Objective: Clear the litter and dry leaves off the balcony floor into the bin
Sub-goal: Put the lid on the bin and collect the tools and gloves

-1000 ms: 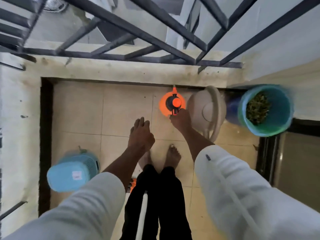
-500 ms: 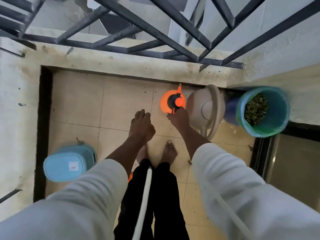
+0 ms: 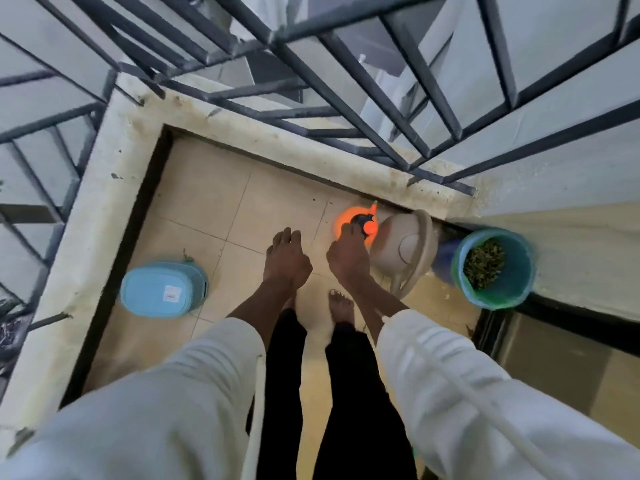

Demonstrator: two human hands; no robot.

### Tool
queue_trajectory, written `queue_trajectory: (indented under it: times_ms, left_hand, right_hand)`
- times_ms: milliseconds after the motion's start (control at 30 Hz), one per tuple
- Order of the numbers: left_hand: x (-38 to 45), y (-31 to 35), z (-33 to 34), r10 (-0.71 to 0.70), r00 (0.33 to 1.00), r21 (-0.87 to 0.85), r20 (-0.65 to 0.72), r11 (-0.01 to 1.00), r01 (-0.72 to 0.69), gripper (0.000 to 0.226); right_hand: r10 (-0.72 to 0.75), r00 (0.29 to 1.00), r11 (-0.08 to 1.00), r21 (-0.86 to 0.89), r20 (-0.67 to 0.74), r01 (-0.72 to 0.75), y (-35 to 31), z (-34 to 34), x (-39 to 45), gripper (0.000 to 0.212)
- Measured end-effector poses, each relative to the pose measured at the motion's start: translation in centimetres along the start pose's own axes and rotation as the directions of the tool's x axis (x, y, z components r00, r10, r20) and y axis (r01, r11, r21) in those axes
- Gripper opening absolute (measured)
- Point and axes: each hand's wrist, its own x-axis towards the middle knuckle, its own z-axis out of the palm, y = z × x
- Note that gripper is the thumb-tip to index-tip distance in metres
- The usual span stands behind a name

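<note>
Dry leaves point(image 3: 483, 263) fill the teal bin point(image 3: 512, 296) in the floor's right corner. My right hand point(image 3: 348, 258) seemingly grips the orange sprayer point(image 3: 346, 220); left hand point(image 3: 285, 259) hangs relaxed. Next I clear remaining specks.

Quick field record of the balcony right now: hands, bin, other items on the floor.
left hand: loosely curled, holds nothing
right hand: reaching to the orange sprayer; grip unclear
bin: teal, by the right wall, dry leaves inside
watering can: beige, between sprayer and bin
blue basket: overturned, by the left wall
</note>
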Motion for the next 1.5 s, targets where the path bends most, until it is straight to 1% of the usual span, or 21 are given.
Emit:
queue_trajectory:
  times_ms: [67, 133, 233, 400, 467, 533, 600, 700, 733, 767, 833, 900, 967, 1067, 1167, 1267, 1333, 1367, 1400, 1467, 1500]
  left_hand:
    - [-1.7, -1.0, -0.9, -0.047, 0.998, -0.016, -0.038, 0.999, 0.047, 0.056]
    - [-2.8, -2.2, -1.4, -0.104, 0.990, -0.041, -0.092, 0.994, 0.101, 0.057]
    - [-4.7, -3.8, -1.3, -0.194, 0.974, -0.096, -0.116, 0.978, 0.184, 0.056]
    - [-8.3, -6.9, -1.0, -0.380, 0.911, -0.326, -0.161, 0.892, 0.314, 0.060]
    - [-10.0, -9.3, -0.9, -0.459, 0.873, -0.409, -0.164, 0.837, 0.364, 0.061]
    - [-11.5, -12.2, -0.6, -0.535, 0.829, -0.474, -0.161, 0.779, 0.411, 0.060]
    - [-13.0, -15.7, -0.1, -0.613, 0.775, -0.536, -0.153, 0.710, 0.456, 0.059]
    - [-15.0, -21.0, 1.1, -0.693, 0.708, -0.594, -0.139, 0.630, 0.500, 0.059]
    - [-15.6, -22.7, 1.8, -0.716, 0.688, -0.609, -0.119, 0.600, 0.519, 0.059]
    - [-16.0, -24.8, 2.6, -0.738, 0.668, -0.628, -0.099, 0.567, 0.533, 0.059]
    - [-16.1, -28.6, 4.3, -0.763, 0.642, -0.646, -0.071, 0.526, 0.554, 0.058]
    - [-15.6, -32.5, 6.1, -0.789, 0.613, -0.665, -0.041, 0.479, 0.573, 0.055]
    - [-14.4, -35.8, 7.7, -0.809, 0.588, -0.690, -0.002, 0.427, 0.585, 0.053]
    - [-12.2, -39.1, 9.7, -0.820, 0.571, -0.726, 0.045, 0.365, 0.582, 0.052]
    - [-8.9, -41.0, 11.8, -0.810, 0.581, -0.769, 0.078, 0.322, 0.552, 0.051]
    - [-4.5, -43.0, 13.1, -0.825, 0.561, -0.829, 0.066, 0.267, 0.490, 0.052]
    - [-1.7, -44.8, 13.7, -0.860, 0.509, -0.866, 0.042, 0.222, 0.448, 0.055]
    - [0.0, -45.8, 14.5, -0.880, 0.474, -0.880, 0.038, 0.195, 0.433, 0.057]
    - [1.3, -46.8, 15.0, -0.903, 0.428, -0.888, 0.027, 0.175, 0.425, 0.060]
    - [3.5, -48.5, 16.4, -0.934, 0.356, -0.888, 0.024, 0.143, 0.437, 0.065]
    - [4.2, -49.2, 16.8, -0.940, 0.340, -0.878, 0.011, 0.153, 0.453, 0.066]
  right_hand:
    - [-0.192, 0.981, 0.972, -0.133, 0.010, 0.192, -1.7, -0.3, -1.2, 0.042]
    - [-0.333, 0.942, 0.920, -0.203, 0.042, 0.335, -3.3, -0.2, -1.6, 0.037]
    - [-0.458, 0.881, 0.823, -0.317, 0.121, 0.472, -5.2, 0.2, -2.5, 0.046]
    - [-0.556, 0.789, 0.697, -0.370, 0.261, 0.614, -8.5, 2.5, -4.1, 0.050]
    - [-0.614, 0.726, 0.605, -0.406, 0.309, 0.685, -10.7, 4.1, -5.1, 0.048]
    - [-0.647, 0.676, 0.538, -0.416, 0.354, 0.733, -13.1, 5.9, -6.1, 0.046]
    - [-0.658, 0.628, 0.480, -0.411, 0.416, 0.775, -15.7, 8.5, -7.3, 0.043]
    - [-0.627, 0.597, 0.446, -0.397, 0.501, 0.802, -18.8, 12.8, -8.9, 0.042]
    - [-0.606, 0.608, 0.467, -0.389, 0.513, 0.794, -19.7, 14.4, -9.3, 0.040]
    - [-0.572, 0.635, 0.519, -0.371, 0.519, 0.770, -20.6, 16.0, -9.8, 0.039]
    - [-0.468, 0.715, 0.682, -0.302, 0.519, 0.666, -22.0, 18.9, -9.9, 0.037]
    - [-0.383, 0.762, 0.799, -0.226, 0.522, 0.557, -23.2, 22.9, -9.0, 0.035]
    - [-0.307, 0.778, 0.873, -0.164, 0.549, 0.460, -23.9, 26.9, -7.2, 0.027]
    - [-0.158, 0.768, 0.978, -0.008, 0.621, 0.208, -25.0, 30.4, -5.3, 0.026]
    - [-0.041, 0.725, 0.995, 0.096, 0.688, -0.035, -26.0, 33.1, -3.7, 0.026]
    - [0.042, 0.714, 0.983, 0.098, 0.699, -0.154, -26.1, 36.7, -1.0, 0.037]
    - [0.076, 0.701, 0.981, 0.073, 0.709, -0.180, -26.4, 38.8, 0.6, 0.040]
    - [0.094, 0.687, 0.981, 0.051, 0.721, -0.188, -26.0, 40.2, 1.8, 0.041]
    - [0.112, 0.690, 0.979, 0.039, 0.715, -0.199, -25.7, 41.5, 2.9, 0.046]
    - [0.175, 0.692, 0.968, 0.007, 0.701, -0.251, -24.9, 43.8, 4.7, 0.067]
    - [0.201, 0.685, 0.961, -0.003, 0.700, -0.278, -24.6, 44.7, 5.2, 0.074]
